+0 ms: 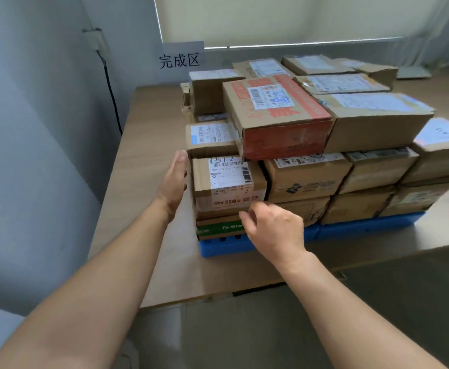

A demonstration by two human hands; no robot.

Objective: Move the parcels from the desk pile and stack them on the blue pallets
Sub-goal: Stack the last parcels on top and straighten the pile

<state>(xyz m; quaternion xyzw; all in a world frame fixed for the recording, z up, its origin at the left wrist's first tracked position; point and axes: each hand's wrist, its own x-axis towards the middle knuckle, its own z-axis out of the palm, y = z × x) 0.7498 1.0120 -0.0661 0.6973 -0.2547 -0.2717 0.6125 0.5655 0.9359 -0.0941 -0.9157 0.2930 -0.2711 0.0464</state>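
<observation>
Parcels (284, 115): stacked in layers on blue pallet (351, 227), standing on table (148, 129). Near-left corner parcel (228, 182), white label. Left hand (174, 179): flat, fingers straight, beside its left side. Right hand (274, 227): fingers curled at its lower front edge; whether it grips cannot be told.

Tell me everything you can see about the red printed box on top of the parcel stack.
The red-printed box is brown cardboard with orange-red print on its top and front, and a white barcode label on top. It looks closed. It lies flat but skewed on the upper layer, overhanging the labelled parcel below, with a plain brown parcel against its right side.
</observation>
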